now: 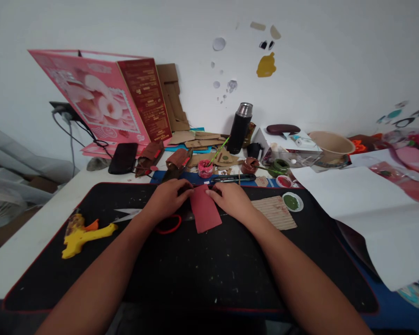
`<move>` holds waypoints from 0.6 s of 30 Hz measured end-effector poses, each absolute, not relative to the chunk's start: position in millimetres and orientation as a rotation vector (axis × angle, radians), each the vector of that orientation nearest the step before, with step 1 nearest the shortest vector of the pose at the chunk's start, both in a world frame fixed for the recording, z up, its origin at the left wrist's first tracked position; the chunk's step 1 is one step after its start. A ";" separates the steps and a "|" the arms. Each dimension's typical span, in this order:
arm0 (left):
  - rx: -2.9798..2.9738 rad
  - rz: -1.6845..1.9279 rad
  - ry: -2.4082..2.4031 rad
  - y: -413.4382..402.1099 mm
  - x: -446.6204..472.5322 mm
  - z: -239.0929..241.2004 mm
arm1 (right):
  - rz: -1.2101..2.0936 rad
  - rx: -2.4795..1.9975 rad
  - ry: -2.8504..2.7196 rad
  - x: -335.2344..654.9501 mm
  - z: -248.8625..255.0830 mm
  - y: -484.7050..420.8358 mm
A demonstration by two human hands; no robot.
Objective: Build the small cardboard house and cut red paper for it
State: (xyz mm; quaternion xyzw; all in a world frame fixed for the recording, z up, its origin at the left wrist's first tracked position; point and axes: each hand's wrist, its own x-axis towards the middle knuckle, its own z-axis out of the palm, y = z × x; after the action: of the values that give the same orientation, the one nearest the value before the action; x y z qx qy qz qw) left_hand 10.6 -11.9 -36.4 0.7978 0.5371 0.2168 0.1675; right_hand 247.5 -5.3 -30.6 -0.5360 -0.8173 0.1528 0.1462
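Note:
A small red rectangle of paper or card (206,211) lies at the middle of the black mat, its near end towards me. At its far left edge is my left hand (171,197), thumb and fingers closed on it. My right hand (231,200) pinches the far right edge, thumb on top; its fingertips are partly hidden. Scissors (169,225) with red handles lie partly under my left forearm, blades pointing left. Beside my right wrist sits a piece of corrugated cardboard (277,213).
A yellow glue gun (78,237) rests on the black mat (195,279) at left. Beyond the hands stand paint jars (205,170), a utility knife (233,178) and a black thermos (240,128). A lid of green paint (292,201) and white paper (363,218) are at right.

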 end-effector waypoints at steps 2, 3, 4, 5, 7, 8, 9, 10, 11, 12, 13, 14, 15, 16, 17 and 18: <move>2.278 0.621 1.522 -12.3 11.2 -36.4 | 0.454 -1.531 -2.346 247.8 -30.7 -5.2; 2.279 0.624 1.520 -12.5 11.7 -36.4 | 0.457 -1.527 -2.345 247.9 -30.7 -5.2; 2.280 0.628 1.519 -12.6 12.2 -36.3 | 0.458 -1.523 -2.347 247.9 -30.8 -5.1; 2.280 0.631 1.519 -12.7 12.8 -36.2 | 0.457 -1.523 -2.350 247.9 -30.9 -5.1; 2.274 0.632 1.520 -12.6 14.0 -35.9 | 0.456 -1.527 -2.360 247.8 -31.1 -5.2; 2.267 0.631 1.519 -12.5 14.6 -35.8 | 0.455 -1.530 -2.363 247.7 -31.2 -5.4; 2.259 0.630 1.515 -12.4 15.1 -35.6 | 0.457 -1.532 -2.367 247.7 -31.4 -5.6; 2.251 0.628 1.510 -12.2 15.5 -35.5 | 0.458 -1.533 -2.369 247.6 -31.5 -5.8; 2.245 0.627 1.503 -12.0 15.6 -35.4 | 0.456 -1.534 -2.370 247.6 -31.6 -6.0; 2.242 0.628 1.497 -11.7 15.4 -35.3 | 0.456 -1.532 -2.371 247.7 -31.7 -6.1; 2.244 0.631 1.497 -11.3 14.8 -35.4 | 0.455 -1.530 -2.369 247.8 -31.6 -6.3; 2.252 0.637 1.509 -10.9 13.9 -35.6 | 0.454 -1.528 -2.367 247.9 -31.4 -6.4; 2.263 0.644 1.535 -10.4 12.7 -36.1 | 0.453 -1.523 -2.365 248.1 -31.1 -6.5; 2.273 0.649 1.577 -9.9 11.3 -36.6 | 0.452 -1.520 -2.361 248.2 -30.7 -6.6; 2.286 0.649 1.625 -9.5 9.9 -37.3 | 0.453 -1.517 -2.359 248.4 -30.3 -6.6; 2.299 0.639 1.669 -9.1 8.7 -38.0 | 0.453 -1.516 -2.359 248.4 -29.9 -6.7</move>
State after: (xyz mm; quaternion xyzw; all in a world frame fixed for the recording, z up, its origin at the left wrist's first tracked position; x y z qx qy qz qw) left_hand 8.7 -9.1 -38.0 0.7844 0.5693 0.2181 0.1144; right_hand 248.4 -6.7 -29.9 -0.5276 -0.8211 0.1579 0.1502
